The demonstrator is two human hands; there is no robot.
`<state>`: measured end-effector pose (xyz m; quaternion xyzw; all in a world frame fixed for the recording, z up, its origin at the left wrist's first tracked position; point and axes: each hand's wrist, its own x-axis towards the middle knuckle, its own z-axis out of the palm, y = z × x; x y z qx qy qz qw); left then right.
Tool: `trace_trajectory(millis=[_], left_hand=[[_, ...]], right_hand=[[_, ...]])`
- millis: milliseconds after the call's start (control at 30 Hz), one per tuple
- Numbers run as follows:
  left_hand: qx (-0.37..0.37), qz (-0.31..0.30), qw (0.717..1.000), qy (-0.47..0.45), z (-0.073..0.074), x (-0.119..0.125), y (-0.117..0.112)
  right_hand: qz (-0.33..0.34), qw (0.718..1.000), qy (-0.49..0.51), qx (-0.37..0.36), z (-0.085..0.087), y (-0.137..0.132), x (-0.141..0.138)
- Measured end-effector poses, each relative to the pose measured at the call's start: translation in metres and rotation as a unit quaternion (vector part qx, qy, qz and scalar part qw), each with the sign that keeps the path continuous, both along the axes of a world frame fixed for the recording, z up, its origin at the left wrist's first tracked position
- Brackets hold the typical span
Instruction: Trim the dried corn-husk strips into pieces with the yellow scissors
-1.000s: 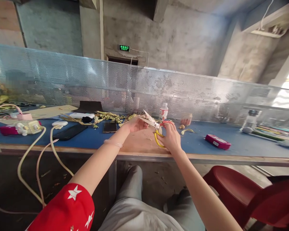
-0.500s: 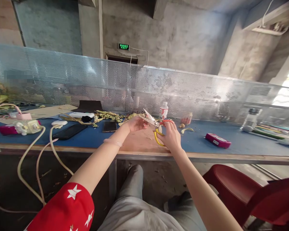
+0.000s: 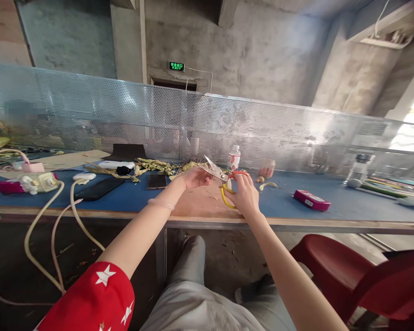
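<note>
Red-and-yellow-handled scissors [image 3: 222, 177] are held above a brown sheet [image 3: 193, 207] on the blue counter [image 3: 279, 202], their blades parted and pointing up to the left. The right hand [image 3: 246, 195] grips them, its fingers wrapped around the handle loops. The left hand [image 3: 193, 177] sits just beside the blades, its fingers curled; whether they pinch something small is too fine to make out. Dried plant scraps [image 3: 155, 166] lie beyond the left wrist, and a white bottle [image 3: 233, 158] stands behind the scissors. The step in hand seems to be lining the blades up at the left fingertips; the next move likely calls for keeping those fingertips steady and clear of the edges.
</note>
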<state>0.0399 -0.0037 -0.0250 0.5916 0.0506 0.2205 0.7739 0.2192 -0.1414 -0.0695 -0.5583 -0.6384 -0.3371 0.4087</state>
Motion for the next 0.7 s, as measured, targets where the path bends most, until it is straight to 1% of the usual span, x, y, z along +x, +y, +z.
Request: trace_trajectory(millis=[200,700], left_hand=[[0.004,0.008,1.000,0.002,0.0014,-0.0002,-0.0034],[-0.019,0.066,0.998,0.007,0.0037,0.0012,-0.0059]], right_hand=[[-0.002,1.000,-0.004,0.000,-0.0006,-0.0001,0.0000],[-0.030,0.999,0.005,-0.026,0.0002,-0.0025,-0.0012]])
